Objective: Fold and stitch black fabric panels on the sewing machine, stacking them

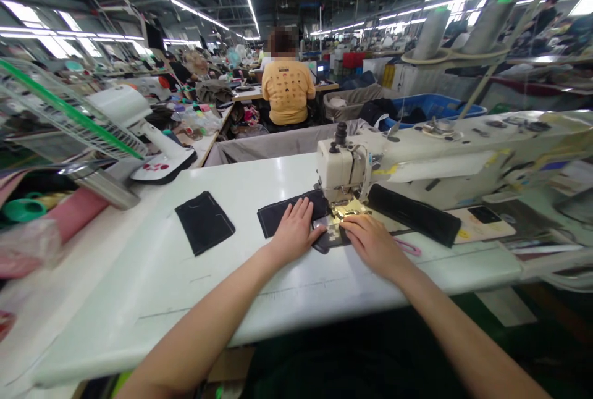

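On a white table point(287, 288) in a strip-lit factory hall, both hands, left hand point(294, 231) and right hand point(373, 243), press dark cloth point(282, 210) flat, fingers together, at the sewing machine point(343, 170).

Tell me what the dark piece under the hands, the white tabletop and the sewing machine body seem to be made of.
Dark rectangular fabric piece under the left hand and right hand: probably denim, matte, with pale stitch lines. White tabletop: smooth laminate or coated board, faintly glossy with reflections. Cream sewing machine body: likely painted metal, hard sheen.
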`<state>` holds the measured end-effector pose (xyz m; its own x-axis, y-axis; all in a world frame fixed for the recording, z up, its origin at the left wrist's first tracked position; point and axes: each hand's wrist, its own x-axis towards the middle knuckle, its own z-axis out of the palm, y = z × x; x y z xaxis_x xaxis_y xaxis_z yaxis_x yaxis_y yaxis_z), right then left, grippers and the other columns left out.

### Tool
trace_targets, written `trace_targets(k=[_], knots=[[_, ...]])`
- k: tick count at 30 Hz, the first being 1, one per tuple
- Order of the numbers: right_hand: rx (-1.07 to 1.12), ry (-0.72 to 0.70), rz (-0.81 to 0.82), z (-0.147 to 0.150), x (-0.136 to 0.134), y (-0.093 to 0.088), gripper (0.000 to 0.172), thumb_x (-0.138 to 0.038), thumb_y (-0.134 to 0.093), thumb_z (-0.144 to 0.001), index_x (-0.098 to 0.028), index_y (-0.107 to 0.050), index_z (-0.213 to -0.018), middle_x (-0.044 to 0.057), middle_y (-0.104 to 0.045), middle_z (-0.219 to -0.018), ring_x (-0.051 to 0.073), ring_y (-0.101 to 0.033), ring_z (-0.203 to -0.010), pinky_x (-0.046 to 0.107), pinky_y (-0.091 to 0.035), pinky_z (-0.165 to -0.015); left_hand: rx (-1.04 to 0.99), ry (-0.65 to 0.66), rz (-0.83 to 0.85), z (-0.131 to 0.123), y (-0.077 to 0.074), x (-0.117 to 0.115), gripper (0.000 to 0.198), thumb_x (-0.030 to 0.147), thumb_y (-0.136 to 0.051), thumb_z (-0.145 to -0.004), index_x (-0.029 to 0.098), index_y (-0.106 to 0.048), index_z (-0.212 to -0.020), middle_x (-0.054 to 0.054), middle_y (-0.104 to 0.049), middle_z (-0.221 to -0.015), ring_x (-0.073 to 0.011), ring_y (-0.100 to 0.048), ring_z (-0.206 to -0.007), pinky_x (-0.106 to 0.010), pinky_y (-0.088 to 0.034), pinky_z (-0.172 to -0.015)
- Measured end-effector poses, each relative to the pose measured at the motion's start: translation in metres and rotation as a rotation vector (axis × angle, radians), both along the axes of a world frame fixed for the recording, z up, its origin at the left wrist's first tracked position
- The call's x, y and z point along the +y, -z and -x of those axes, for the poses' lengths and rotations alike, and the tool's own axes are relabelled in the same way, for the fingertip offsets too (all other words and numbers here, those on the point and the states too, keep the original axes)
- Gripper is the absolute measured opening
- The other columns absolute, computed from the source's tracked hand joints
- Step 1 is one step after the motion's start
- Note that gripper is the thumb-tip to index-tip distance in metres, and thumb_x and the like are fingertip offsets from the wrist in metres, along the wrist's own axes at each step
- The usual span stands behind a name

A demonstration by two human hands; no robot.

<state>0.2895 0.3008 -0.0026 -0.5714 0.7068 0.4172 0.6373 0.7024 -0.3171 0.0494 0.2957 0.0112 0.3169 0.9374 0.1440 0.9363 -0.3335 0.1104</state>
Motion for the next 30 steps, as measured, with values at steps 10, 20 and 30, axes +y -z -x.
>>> trace_targets(k=[10,20,30], knots=[[0.036,-0.012,0.002,-0.004,0.002,0.005,0.029,-0.024,-0.043,-0.102,-0.019,-0.065,-0.120,0.011,-0.065,-0.123,0.027,-0.059,-0.114,0.050,-0.048,-0.102,0.017,0.030,-0.064,0.009,-0.009,-0.042,0.050,0.041,-0.049,-0.101,0.008,-0.055,-0.138,-0.019,-0.054,-0.147,-0.0312,-0.050,-0.137,-0.045,-0.043,-0.114],[0.084,-0.087,-0.098,-0.012,0.011,0.028,0.032,-0.035,-0.042,-0.103,-0.019,-0.066,-0.115,0.013,-0.067,-0.119,0.030,-0.061,-0.111,0.050,-0.048,-0.099,0.257,-0.083,0.050,-0.011,-0.035,-0.059,0.017,0.013,-0.051,-0.092,0.010,-0.066,-0.101,-0.015,-0.062,-0.099,-0.0280,-0.060,-0.094,-0.034,-0.054,-0.064],[0.093,-0.080,-0.152,-0.012,0.014,0.038,0.035,-0.039,-0.039,-0.101,-0.021,-0.067,-0.112,0.013,-0.068,-0.117,0.030,-0.064,-0.108,0.051,-0.050,-0.097,0.051,-0.324,0.075,0.024,-0.057,-0.060,0.026,0.022,-0.042,-0.102,0.014,-0.066,-0.109,-0.013,-0.065,-0.112,-0.0254,-0.062,-0.102,-0.038,-0.058,-0.085]])
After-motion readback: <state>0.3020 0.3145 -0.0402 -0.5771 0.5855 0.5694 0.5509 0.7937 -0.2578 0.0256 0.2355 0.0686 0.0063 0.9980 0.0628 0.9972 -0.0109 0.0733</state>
